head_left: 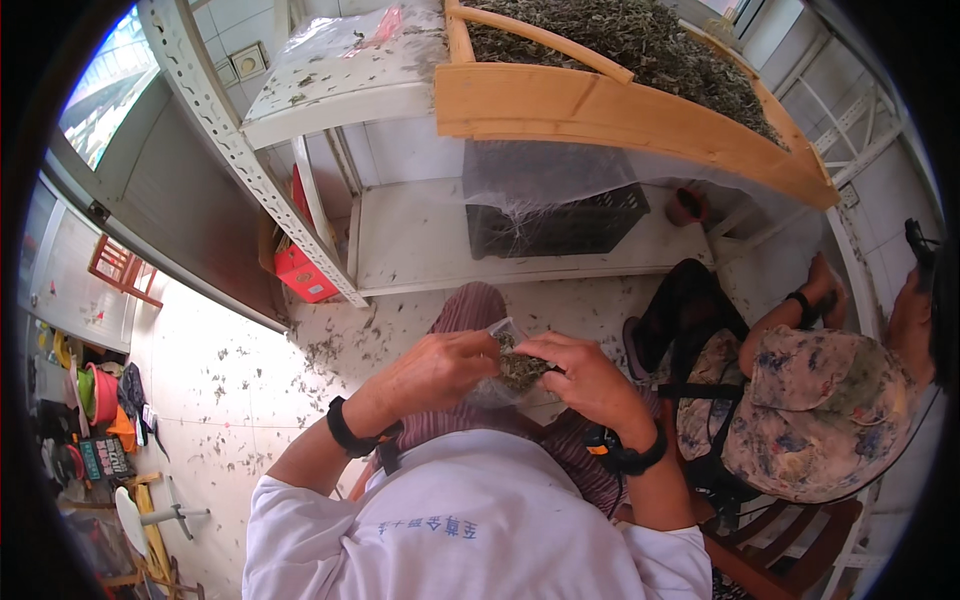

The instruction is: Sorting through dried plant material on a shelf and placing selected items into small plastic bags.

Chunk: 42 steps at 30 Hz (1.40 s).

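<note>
Over my lap is a small clear plastic bag (521, 372) with dried grey-green leaves in it. My left hand (458, 363) is closed, its fingers gripping the bag's left edge near the top. On the other side, my right hand (585, 378) curls with thumb and fingers on the bag's right side, beside the leaves. Part of the bag is hidden behind my fingers. Ahead of me, a wooden tray (600, 115) full of the same kind of dried leaves rests on a white metal rack.
Under the tray, a dark plastic crate (550, 222) stands on the lower shelf (410, 240). A red box (303, 275) sits by the rack's leg. Leaf bits litter the floor (240, 400). At right sits another person in a floral top (820, 410), close to my right arm.
</note>
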Each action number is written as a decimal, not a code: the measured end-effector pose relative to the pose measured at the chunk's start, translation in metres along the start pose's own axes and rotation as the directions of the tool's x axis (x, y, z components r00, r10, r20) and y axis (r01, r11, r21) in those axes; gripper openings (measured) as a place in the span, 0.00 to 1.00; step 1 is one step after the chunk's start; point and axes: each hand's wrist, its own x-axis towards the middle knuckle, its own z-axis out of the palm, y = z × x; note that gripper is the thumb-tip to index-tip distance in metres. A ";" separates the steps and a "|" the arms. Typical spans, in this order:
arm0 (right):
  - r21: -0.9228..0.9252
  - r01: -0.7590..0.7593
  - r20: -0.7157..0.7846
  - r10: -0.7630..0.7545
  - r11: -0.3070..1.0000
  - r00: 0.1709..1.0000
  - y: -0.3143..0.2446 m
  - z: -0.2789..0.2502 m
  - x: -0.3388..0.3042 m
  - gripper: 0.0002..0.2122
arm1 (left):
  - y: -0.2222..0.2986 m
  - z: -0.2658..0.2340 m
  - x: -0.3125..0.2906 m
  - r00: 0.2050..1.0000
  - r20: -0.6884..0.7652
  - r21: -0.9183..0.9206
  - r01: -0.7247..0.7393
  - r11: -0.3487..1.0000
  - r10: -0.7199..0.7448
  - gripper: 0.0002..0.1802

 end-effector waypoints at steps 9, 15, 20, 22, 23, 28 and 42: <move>-0.188 0.086 0.312 -0.024 0.978 0.950 0.001 0.016 0.010 0.18 | 0.006 0.003 -0.003 0.998 -0.008 -0.010 -0.054 0.998 0.054 0.12; -0.045 0.005 0.121 0.001 0.999 0.993 -0.017 -0.003 0.000 0.19 | 0.004 0.001 -0.012 1.000 -0.007 -0.020 -0.010 1.000 0.010 0.12; 0.139 -0.098 -0.065 0.108 0.985 0.992 -0.017 -0.006 -0.016 0.17 | 0.004 -0.001 -0.015 0.996 -0.086 -0.033 -0.017 0.999 0.014 0.11; 0.064 -0.182 -0.193 0.191 0.981 0.963 -0.013 -0.002 -0.025 0.14 | 0.003 -0.003 -0.017 0.998 -0.061 -0.056 0.018 0.998 -0.021 0.13; 0.064 -0.180 -0.190 0.189 0.982 0.964 -0.011 0.003 -0.029 0.14 | 0.002 -0.003 -0.018 0.998 -0.063 -0.055 0.020 0.998 -0.024 0.13; -0.034 0.030 -0.384 -0.041 0.999 0.922 0.002 0.029 -0.031 0.08 | 0.001 -0.001 -0.019 0.996 -0.080 -0.050 0.041 0.998 -0.045 0.13; -0.474 0.272 -0.215 -0.410 0.838 0.887 -0.010 0.038 -0.017 0.07 | 0.002 0.000 -0.021 0.993 -0.111 -0.045 0.040 0.998 -0.044 0.13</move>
